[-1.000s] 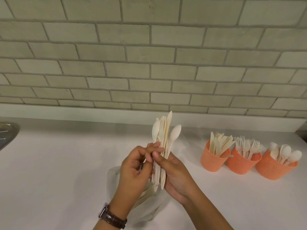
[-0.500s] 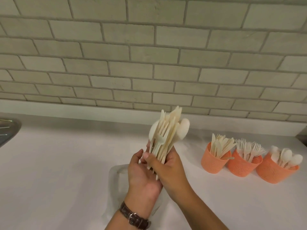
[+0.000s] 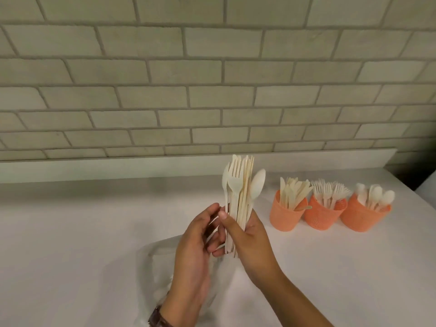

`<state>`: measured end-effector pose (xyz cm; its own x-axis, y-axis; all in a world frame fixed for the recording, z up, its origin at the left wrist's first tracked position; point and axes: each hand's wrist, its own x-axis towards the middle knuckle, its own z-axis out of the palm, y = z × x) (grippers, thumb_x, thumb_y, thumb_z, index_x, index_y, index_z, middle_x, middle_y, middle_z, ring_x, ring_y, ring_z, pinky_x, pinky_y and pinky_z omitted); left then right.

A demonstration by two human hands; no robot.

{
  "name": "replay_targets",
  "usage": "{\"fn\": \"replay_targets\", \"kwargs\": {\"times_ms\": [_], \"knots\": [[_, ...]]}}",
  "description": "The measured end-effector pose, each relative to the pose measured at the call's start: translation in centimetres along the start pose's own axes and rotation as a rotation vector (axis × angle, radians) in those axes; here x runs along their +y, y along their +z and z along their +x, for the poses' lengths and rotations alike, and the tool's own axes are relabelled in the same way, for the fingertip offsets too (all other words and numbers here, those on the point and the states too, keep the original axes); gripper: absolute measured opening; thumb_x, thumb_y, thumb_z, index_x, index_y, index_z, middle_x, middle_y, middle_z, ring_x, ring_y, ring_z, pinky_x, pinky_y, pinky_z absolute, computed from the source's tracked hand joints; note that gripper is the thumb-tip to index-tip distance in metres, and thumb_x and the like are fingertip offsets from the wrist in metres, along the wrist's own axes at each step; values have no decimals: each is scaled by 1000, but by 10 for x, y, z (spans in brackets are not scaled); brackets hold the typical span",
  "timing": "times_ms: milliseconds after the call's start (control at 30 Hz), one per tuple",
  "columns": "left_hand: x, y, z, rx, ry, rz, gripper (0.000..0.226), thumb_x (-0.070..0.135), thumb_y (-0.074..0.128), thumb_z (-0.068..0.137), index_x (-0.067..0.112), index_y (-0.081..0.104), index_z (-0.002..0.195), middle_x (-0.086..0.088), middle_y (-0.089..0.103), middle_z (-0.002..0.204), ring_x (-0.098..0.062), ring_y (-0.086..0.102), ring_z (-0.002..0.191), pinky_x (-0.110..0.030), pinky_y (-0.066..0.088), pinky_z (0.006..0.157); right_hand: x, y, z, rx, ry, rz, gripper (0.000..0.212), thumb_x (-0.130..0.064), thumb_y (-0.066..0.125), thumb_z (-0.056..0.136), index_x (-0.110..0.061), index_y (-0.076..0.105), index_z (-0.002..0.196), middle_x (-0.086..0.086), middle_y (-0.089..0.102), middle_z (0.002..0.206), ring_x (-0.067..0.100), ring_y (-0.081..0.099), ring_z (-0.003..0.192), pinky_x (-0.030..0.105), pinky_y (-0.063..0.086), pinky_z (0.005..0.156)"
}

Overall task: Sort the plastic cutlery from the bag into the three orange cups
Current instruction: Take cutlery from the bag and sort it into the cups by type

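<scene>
A white worktop runs along a pale brick-tiled wall, with three orange cups of knives, forks and spoons in a row at the right. The right hand grips an upright cutlery bundle above the clear bag, which the arms partly hide. The left hand is loosely curved just beside the handles; whether it touches them is unclear.

No readable text, labels or numbers anywhere

A brown-strapped wristwatch sits on the left wrist.
</scene>
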<state>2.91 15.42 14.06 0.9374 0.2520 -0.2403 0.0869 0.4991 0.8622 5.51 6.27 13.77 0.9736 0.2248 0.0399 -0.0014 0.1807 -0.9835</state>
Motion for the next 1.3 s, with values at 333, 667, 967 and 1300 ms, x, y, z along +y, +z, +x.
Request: {"fn": "replay_targets", "kwargs": {"times_ms": [333, 667, 967, 1300], "knots": [[-51, 63, 10, -263, 97, 568, 11, 20, 68, 81, 30, 72, 84, 13, 72, 90, 0, 62, 78, -2, 43, 65, 13, -113, -34, 173, 196, 129, 25, -28, 66, 80, -8, 57, 92, 9, 48, 57, 17, 32, 30, 22, 28, 40], [-140, 178, 2, -185, 77, 603, 9, 21, 79, 69, 20, 73, 75, 9, 62, 61, -8, 47, 55, -13, 44, 54, 9, -247, -45, 44, 322, 54, 42, -13, 71, 64, -11, 64, 105, 14, 66, 66, 13, 32, 27, 19, 25, 39], [-192, 262, -24, -39, 7, 509, 21, 12, 80, 66, 20, 73, 84, -10, 73, 78, -21, 66, 70, -20, 53, 67, -8, -360, -63, -123, 270, 18, 34, -36, 68, 75, -16, 65, 103, 14, 58, 63, 15, 41, 33, 21, 30, 38], [-195, 284, -35, 111, 166, 577, 19, 4, 78, 70, 21, 73, 75, 6, 73, 66, -2, 66, 61, -6, 48, 59, -14, -369, -59, 9, 289, -14, 25, -34, 54, 91, -12, 58, 102, 6, 54, 55, 16, 40, 36, 19, 28, 39]]}}
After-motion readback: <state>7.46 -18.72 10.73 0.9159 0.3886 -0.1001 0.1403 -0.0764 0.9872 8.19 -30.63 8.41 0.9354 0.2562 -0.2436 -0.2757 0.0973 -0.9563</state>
